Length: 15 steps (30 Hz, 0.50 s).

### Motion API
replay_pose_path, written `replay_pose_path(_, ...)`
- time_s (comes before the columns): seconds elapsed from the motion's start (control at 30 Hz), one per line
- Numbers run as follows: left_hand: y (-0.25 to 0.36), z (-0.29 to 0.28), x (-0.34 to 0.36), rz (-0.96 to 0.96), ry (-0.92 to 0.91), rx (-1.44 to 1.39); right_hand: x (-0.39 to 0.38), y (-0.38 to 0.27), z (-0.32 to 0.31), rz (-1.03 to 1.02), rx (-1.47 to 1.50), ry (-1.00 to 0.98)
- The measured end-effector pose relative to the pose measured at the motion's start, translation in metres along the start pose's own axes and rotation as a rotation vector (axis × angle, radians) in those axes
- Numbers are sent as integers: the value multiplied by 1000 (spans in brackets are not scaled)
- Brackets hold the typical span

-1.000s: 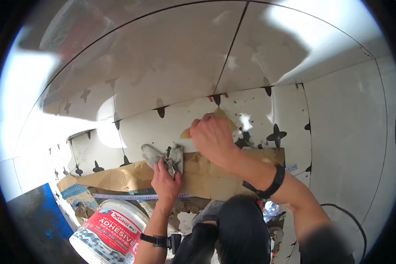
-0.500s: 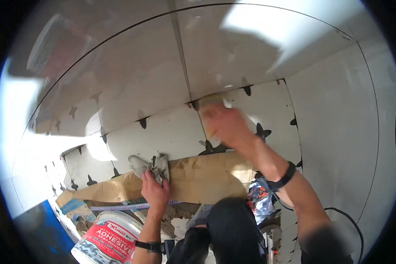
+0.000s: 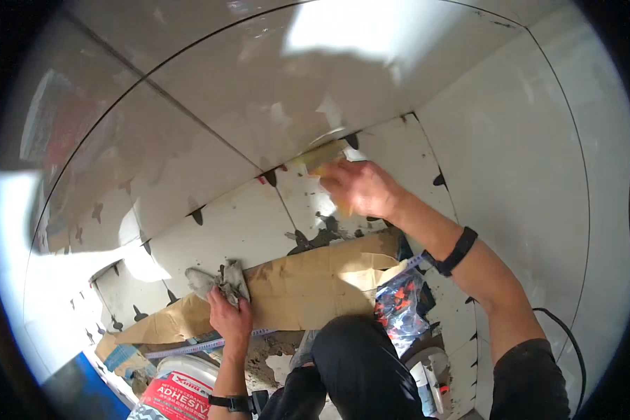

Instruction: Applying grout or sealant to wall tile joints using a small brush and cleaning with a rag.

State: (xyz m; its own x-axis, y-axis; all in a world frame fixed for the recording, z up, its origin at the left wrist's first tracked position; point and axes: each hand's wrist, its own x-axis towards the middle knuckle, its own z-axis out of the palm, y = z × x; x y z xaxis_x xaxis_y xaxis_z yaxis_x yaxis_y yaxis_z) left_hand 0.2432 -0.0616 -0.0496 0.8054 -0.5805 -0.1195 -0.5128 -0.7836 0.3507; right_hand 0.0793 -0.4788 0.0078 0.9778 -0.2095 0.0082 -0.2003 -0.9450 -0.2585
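My right hand (image 3: pixel 367 190) is closed around a yellowish flat tool, apparently a scraper (image 3: pixel 323 155). Its wide edge meets the seam between the wall tile (image 3: pixel 238 105) and the pale floor tile (image 3: pixel 392 150); my fingers partly hide it. Grey smears (image 3: pixel 318 238) mark the floor tile below this hand. My left hand (image 3: pixel 231 318) grips a crumpled, dirty grey cloth (image 3: pixel 234 280) at the edge of a brown cardboard strip (image 3: pixel 315 280). Dark stains show on the cloth. Black wedge-shaped spacers (image 3: pixel 271 178) stick out along the seam.
At the lower left stands an adhesive bucket (image 3: pixel 178 388) with a red label. A measuring tape (image 3: pixel 196 346) runs beside the cardboard. Right of my knees lies a clear bag (image 3: pixel 402 304) of red pieces, near a white tube (image 3: pixel 425 388). A black cable (image 3: pixel 570 336) curves along the right wall.
The view has shifted right. My right hand has slid the scraper rightward along the seam, away from the vertical wall joint. My left hand still holds the cloth on the cardboard.
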Motion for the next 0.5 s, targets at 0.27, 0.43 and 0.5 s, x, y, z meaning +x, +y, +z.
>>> replay_pose_path(0.27,6,-1,-1,40,7,22,-35,28,-4,258,-368,-95)
replay_pose_path(0.43,3,0,3,5,-17,27,4,-15,27,-221,-173,185)
replay_pose_path(0.5,4,-3,1,5,-18,30,-16,19,28,-104,-146,341)
